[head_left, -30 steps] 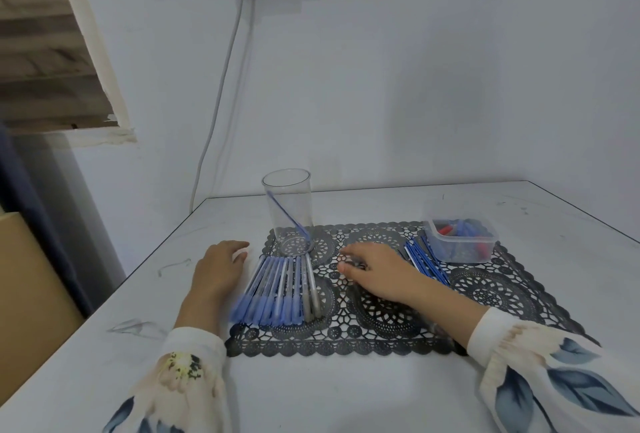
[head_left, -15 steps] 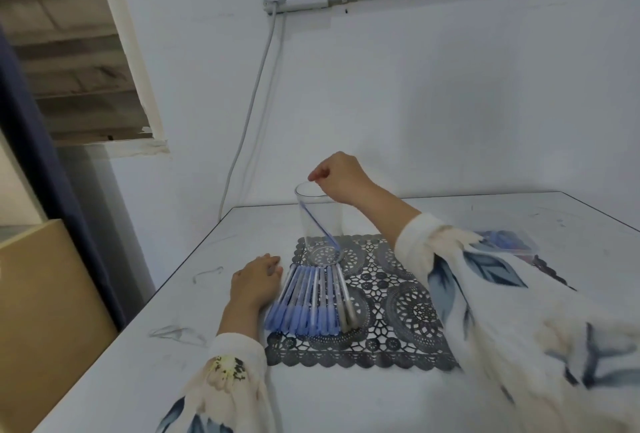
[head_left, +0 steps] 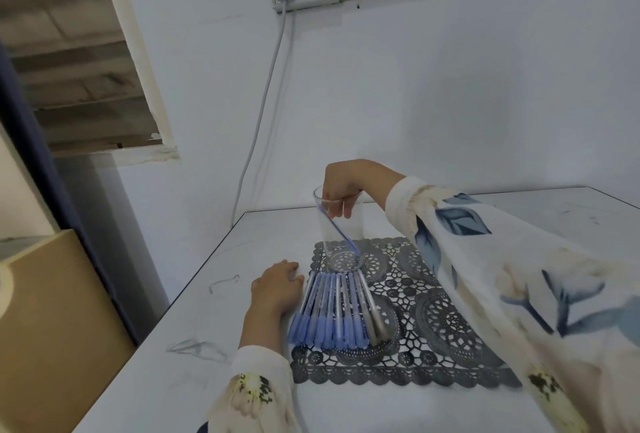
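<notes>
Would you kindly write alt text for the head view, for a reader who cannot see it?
A person's right hand has its fingers in the mouth of a clear glass on a dark lace mat, where a thin blue refill leans. The left hand rests flat on the white table beside a row of capped pens on the mat.

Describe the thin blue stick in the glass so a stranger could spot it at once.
Start at the dark grey lace mat on the white table; at its far left corner stands a clear glass, with the right hand dipping into it. Inside leans the thin blue stick: alone and slanted, unlike the capped pens lying flat in a row in front.
</notes>
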`<state>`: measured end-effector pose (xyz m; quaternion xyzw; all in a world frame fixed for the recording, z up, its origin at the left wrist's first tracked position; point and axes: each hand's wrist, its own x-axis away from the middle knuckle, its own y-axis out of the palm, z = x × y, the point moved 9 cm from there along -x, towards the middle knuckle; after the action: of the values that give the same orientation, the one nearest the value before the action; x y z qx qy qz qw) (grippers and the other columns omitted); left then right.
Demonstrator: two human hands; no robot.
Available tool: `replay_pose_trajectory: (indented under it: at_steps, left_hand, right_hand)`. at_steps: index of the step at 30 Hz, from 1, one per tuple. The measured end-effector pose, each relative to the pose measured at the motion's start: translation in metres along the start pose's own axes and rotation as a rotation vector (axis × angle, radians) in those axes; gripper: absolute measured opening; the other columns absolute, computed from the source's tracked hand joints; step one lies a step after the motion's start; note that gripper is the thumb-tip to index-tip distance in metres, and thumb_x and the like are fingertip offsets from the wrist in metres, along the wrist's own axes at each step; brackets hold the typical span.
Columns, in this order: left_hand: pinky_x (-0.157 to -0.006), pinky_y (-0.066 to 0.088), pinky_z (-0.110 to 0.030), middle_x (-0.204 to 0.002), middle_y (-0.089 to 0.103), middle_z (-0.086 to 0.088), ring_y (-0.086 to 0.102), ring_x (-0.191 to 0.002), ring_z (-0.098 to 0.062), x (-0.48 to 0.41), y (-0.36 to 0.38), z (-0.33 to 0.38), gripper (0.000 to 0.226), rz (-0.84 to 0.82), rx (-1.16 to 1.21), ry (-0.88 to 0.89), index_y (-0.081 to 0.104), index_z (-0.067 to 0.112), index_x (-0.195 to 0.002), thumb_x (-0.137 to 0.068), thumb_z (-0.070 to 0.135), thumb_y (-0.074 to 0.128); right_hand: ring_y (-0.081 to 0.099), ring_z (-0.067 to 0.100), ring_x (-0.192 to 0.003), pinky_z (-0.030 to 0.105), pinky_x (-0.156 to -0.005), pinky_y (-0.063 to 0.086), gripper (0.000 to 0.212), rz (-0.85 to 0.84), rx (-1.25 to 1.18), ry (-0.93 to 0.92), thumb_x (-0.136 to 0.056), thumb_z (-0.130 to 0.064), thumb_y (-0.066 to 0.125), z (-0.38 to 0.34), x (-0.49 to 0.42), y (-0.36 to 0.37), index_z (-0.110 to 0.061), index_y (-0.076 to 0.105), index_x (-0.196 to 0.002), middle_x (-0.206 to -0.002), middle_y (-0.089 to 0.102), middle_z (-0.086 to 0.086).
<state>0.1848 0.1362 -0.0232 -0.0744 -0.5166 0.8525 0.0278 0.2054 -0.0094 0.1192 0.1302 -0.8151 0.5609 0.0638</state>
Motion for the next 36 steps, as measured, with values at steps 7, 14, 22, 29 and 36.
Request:
replay_pose_trajectory:
  at_steps: [7,14,22,29,36]
  left_hand:
    - [-0.114,0.018,-0.036,-0.152,0.028,0.003,0.025,-0.139,-0.017,0.002,-0.002,0.003,0.046,-0.017,-0.008,-0.007,0.039,0.025,-0.141,-0.096,0.035,0.043]
    - [-0.105,0.034,-0.039,-0.131,0.056,0.001,0.048,-0.121,-0.02,0.006,-0.013,0.004,0.031,0.015,0.116,-0.036,0.059,0.025,-0.122,-0.095,0.033,0.046]
    - [-0.093,0.041,-0.037,-0.115,0.063,0.004,0.056,-0.105,-0.016,0.026,-0.075,0.049,0.027,0.459,0.146,0.15,0.062,0.021,-0.116,-0.096,0.028,0.045]
    - [-0.081,0.041,-0.031,-0.107,0.062,-0.003,0.051,-0.099,-0.019,0.072,-0.104,0.104,0.033,0.84,0.244,0.442,0.056,0.011,-0.12,-0.089,0.019,0.05]
    - [-0.083,0.035,-0.032,-0.106,0.061,-0.002,0.051,-0.102,-0.019,0.105,-0.08,0.16,0.03,0.884,0.037,0.693,0.061,0.014,-0.108,-0.085,0.031,0.054]
  right_hand:
    - [0.065,0.025,-0.069,0.032,-0.075,0.056,0.003,0.012,-0.039,0.026,-0.081,-0.007,0.068,-0.001,-0.006,0.003,-0.004,0.067,-0.078,-0.082,0.066,0.014]
    - [0.059,0.021,-0.05,0.022,-0.045,0.046,0.009,0.308,-0.212,0.022,-0.083,-0.005,0.065,0.001,0.011,-0.037,-0.001,0.058,-0.08,-0.066,0.063,0.012]
    - [0.062,0.017,-0.056,0.02,-0.054,0.05,0.011,0.829,-0.788,-0.248,-0.09,-0.004,0.052,0.04,0.081,-0.082,-0.006,0.062,-0.086,-0.076,0.067,0.009]
    - [0.062,0.013,-0.056,0.02,-0.06,0.053,0.021,0.907,-1.286,-0.473,-0.095,0.004,0.045,0.067,0.125,-0.047,-0.009,0.056,-0.084,-0.078,0.062,0.015]
    - [0.061,0.015,-0.057,0.023,-0.057,0.05,0.013,0.788,-1.475,-0.357,-0.096,-0.004,0.045,0.102,0.145,0.028,-0.006,0.055,-0.088,-0.074,0.06,0.011]
